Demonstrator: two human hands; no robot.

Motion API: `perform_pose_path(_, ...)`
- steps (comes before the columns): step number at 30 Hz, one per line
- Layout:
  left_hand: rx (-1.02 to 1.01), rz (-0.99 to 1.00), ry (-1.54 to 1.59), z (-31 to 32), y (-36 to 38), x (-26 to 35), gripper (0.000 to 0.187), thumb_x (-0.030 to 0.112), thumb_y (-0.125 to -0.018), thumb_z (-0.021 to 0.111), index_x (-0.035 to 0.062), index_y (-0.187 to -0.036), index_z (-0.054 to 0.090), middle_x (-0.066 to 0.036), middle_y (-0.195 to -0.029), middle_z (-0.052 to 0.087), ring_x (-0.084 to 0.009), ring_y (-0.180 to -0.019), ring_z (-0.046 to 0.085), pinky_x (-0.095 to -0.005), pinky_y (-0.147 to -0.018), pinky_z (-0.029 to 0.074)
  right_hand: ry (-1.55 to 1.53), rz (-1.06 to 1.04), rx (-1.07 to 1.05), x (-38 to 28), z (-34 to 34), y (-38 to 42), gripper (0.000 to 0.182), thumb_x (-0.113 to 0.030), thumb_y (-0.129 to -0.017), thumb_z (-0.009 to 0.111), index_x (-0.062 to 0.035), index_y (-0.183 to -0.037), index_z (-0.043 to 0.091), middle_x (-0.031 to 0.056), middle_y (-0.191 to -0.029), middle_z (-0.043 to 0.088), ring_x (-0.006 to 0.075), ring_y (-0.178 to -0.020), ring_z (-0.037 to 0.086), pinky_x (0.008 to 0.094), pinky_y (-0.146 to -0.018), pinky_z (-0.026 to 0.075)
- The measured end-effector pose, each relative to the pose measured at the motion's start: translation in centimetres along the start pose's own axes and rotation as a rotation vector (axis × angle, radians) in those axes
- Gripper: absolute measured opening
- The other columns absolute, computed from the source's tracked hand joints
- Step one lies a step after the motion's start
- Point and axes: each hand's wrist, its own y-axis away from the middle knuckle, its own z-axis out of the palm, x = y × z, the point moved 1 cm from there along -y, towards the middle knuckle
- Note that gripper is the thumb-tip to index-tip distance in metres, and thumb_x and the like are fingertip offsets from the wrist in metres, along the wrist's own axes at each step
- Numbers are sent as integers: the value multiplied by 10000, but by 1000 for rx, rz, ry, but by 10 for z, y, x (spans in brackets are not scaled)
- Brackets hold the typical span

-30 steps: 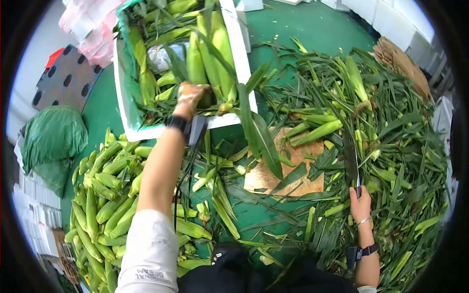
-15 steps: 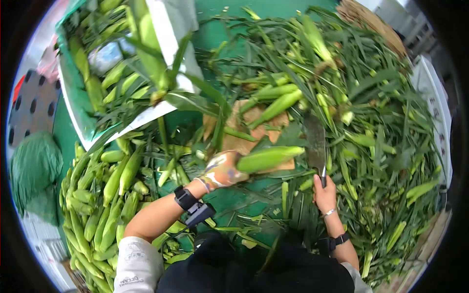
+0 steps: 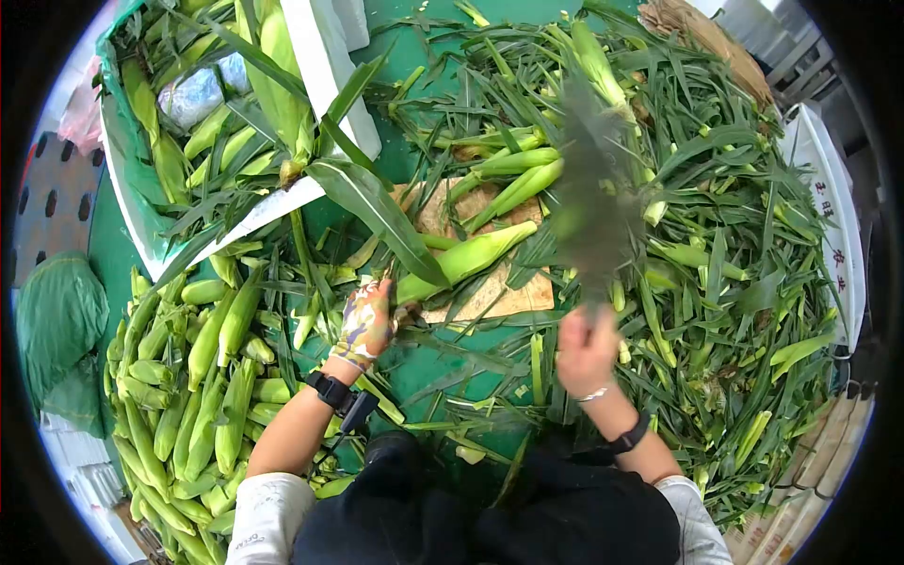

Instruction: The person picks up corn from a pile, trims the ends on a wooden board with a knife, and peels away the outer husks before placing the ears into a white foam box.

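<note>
My left hand (image 3: 367, 323), in a camouflage-patterned glove, is closed at the stalk end of an ear of corn (image 3: 471, 259) in green husk. The ear slants up to the right over a brown board (image 3: 513, 292), and a long leaf crosses its lower end. In my bare right hand (image 3: 589, 350) is the handle of a cleaver, closed in the fingers. The cleaver's wide dark blade (image 3: 598, 188) points away from me, smeared by motion, to the right of the ear. More husked ears (image 3: 518, 184) lie at the board's far side.
Trimmed ears (image 3: 202, 414) are piled at the left. A white foam box (image 3: 325, 56) with a green liner holds untrimmed corn at the back left. Cut leaves (image 3: 725, 311) heap up along the right, beside a white sack (image 3: 833, 217). A green bag (image 3: 61, 320) sits far left.
My left hand has moved left and nearer the stalk end, and the ear now lies over the board. My right hand has shifted left with the cleaver, whose blade is now blurred.
</note>
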Motion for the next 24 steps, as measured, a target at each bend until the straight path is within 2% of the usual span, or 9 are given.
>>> perform_pose_path(4,14,-34,219,-23,6,0,372,133,-777,624,-8,-1108,528,-228,-944,601,-400,-872,578,-449,-753,463,546,299,-377,45,5,21,342,-321,-927,556,17,-905,504,242,-646,608,437,-602,606,491,-537,489)
perform_pose_path(7,170,-43,488,-13,41,12,291,118,-828,609,-35,-1069,553,-240,-830,627,-442,-758,592,-440,-653,477,579,260,-420,39,0,17,391,-370,-928,536,19,-891,523,256,-651,610,444,-614,609,522,-555,488)
perform_pose_path(9,180,-319,757,-12,47,35,277,214,-893,608,-50,-976,609,-166,-642,596,-293,-530,566,-371,-532,443,609,234,-410,33,4,8,383,-361,-929,533,17,-866,525,254,-650,614,442,-619,615,518,-558,494)
perform_pose_path(11,-20,-592,964,-26,48,63,354,308,-924,586,-44,-930,619,-99,-629,573,-192,-531,531,-350,-510,417,666,184,-463,27,7,-5,388,-361,-930,525,22,-867,522,250,-657,622,431,-624,625,514,-570,506)
perform_pose_path(13,-72,-484,957,-31,46,77,392,355,-937,565,-33,-933,622,-34,-613,543,-137,-511,507,-311,-464,383,714,145,-485,30,15,-17,393,-373,-931,516,15,-878,526,232,-655,632,410,-625,640,496,-576,522)
perform_pose_path(18,-82,-968,1270,-80,49,65,477,476,-903,585,4,-862,645,-17,-659,590,-96,-521,510,-252,-441,377,861,-67,-452,42,6,-33,388,-409,-920,514,-25,-871,519,172,-625,641,342,-584,656,440,-513,531)
perform_pose_path(21,-199,-920,1151,-81,74,38,547,487,-925,515,-20,-1127,554,-82,-849,634,-143,-650,600,-269,-569,496,910,72,-400,61,-17,-40,379,-399,-926,511,-25,-869,525,179,-658,649,352,-594,653,452,-526,528)
perform_pose_path(23,29,-951,1562,-71,108,25,515,413,-968,445,-21,-1242,486,-169,-1060,614,-208,-856,646,-323,-741,554,939,288,-303,74,-45,-53,390,-399,-928,513,-15,-865,540,199,-679,648,384,-628,648,477,-572,526)
perform_pose_path(24,-192,-897,1676,-45,125,11,469,356,-986,414,-6,-1278,472,-207,-1208,556,-255,-1049,608,-372,-896,525,901,284,-247,82,-55,-53,399,-405,-929,511,-18,-842,546,214,-686,645,399,-631,638,496,-575,513)
